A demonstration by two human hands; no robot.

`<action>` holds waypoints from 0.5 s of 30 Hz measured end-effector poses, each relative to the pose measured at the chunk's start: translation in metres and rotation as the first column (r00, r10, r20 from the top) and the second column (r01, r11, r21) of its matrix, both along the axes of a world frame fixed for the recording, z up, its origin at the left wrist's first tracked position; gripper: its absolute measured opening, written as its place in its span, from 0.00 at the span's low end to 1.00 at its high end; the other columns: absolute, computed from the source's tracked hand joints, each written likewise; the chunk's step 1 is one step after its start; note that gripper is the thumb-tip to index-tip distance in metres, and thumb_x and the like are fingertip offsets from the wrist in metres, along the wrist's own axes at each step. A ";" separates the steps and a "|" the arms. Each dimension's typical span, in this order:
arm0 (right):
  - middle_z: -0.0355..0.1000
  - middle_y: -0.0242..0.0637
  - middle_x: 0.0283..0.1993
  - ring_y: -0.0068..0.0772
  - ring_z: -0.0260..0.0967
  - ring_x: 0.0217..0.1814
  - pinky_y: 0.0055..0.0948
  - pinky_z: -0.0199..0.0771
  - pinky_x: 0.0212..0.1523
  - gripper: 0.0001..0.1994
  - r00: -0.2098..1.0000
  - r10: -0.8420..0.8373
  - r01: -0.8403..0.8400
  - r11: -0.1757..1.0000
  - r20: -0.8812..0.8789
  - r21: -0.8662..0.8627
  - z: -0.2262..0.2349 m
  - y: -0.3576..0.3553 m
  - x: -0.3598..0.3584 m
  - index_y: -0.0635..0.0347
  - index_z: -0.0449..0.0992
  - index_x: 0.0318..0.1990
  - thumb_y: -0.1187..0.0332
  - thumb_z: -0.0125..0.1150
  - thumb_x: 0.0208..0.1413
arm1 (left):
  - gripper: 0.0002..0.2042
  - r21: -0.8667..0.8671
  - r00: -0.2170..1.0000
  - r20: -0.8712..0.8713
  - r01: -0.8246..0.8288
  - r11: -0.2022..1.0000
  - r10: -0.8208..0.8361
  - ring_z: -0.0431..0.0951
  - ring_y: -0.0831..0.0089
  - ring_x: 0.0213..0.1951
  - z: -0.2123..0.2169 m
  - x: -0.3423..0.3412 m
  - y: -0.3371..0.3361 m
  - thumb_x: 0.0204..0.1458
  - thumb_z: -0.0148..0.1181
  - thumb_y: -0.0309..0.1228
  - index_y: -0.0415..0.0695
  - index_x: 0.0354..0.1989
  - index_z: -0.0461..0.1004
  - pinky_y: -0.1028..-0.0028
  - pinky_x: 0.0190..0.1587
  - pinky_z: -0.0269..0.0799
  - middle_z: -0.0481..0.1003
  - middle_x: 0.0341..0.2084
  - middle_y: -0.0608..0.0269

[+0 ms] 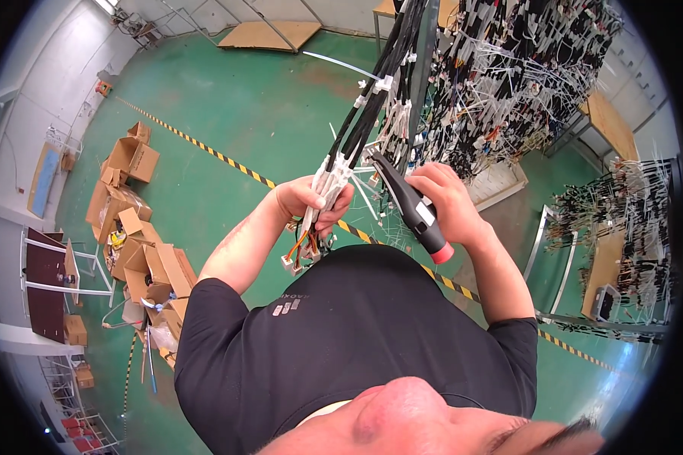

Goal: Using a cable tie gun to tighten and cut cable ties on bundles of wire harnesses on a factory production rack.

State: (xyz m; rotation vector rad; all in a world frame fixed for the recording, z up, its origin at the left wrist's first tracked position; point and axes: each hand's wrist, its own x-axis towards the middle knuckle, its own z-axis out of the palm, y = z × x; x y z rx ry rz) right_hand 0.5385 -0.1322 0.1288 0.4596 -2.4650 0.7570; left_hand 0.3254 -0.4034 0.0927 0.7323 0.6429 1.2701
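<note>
My left hand is closed around the lower end of a hanging wire harness, a bundle of black-sleeved wires with white wrapping. Loose ends with white connectors and orange wires stick out below that hand. A black cable tie gun with a red end knob is gripped in my right hand. Its nose points up and left, close beside the harness; whether it touches a tie there I cannot tell. Higher on the bundle, a long white cable tie sticks out to the left.
Many more harnesses hang in a dense mass at the far right, with another rack of wires beyond my right arm. Opened cardboard boxes are piled on the left. A yellow-black striped line crosses the green floor.
</note>
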 end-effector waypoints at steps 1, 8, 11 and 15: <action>0.78 0.44 0.49 0.52 0.76 0.53 0.44 0.75 0.57 0.21 1.000 0.006 -0.005 0.999 0.014 -0.035 -0.001 0.000 -0.001 0.64 0.81 0.52 0.70 0.70 0.47 | 0.20 -0.001 1.000 0.001 0.002 1.000 -0.002 0.78 0.66 0.23 -0.002 0.000 0.001 0.51 0.76 0.37 0.38 0.35 0.69 0.61 0.33 0.86 0.71 0.23 0.59; 0.78 0.45 0.47 0.51 0.77 0.51 0.43 0.77 0.54 0.21 0.985 0.004 0.018 0.992 0.174 -0.127 0.006 -0.006 0.001 0.63 0.81 0.52 0.70 0.70 0.48 | 0.20 -0.041 0.996 0.023 0.083 0.996 -0.083 0.80 0.66 0.26 -0.004 0.000 0.006 0.51 0.75 0.37 0.39 0.35 0.68 0.61 0.35 0.87 0.71 0.24 0.59; 0.75 0.43 0.31 0.53 0.77 0.37 0.45 0.77 0.40 0.12 0.990 -0.087 0.099 0.989 0.112 -0.112 -0.016 -0.004 0.005 0.62 0.81 0.39 0.70 0.68 0.46 | 0.20 -0.031 0.995 -0.001 0.102 0.994 -0.102 0.80 0.69 0.25 -0.003 0.002 0.009 0.52 0.74 0.40 0.41 0.34 0.67 0.62 0.34 0.87 0.72 0.23 0.61; 0.74 0.39 0.28 0.51 0.76 0.31 0.44 0.76 0.34 0.11 0.991 -0.125 0.127 0.992 -0.045 0.027 -0.008 0.001 0.010 0.60 0.81 0.36 0.70 0.68 0.42 | 0.23 0.033 0.938 -0.331 -0.096 0.995 0.101 0.82 0.65 0.32 -0.008 -0.003 0.006 0.49 0.78 0.44 0.40 0.39 0.73 0.61 0.44 0.84 0.77 0.28 0.59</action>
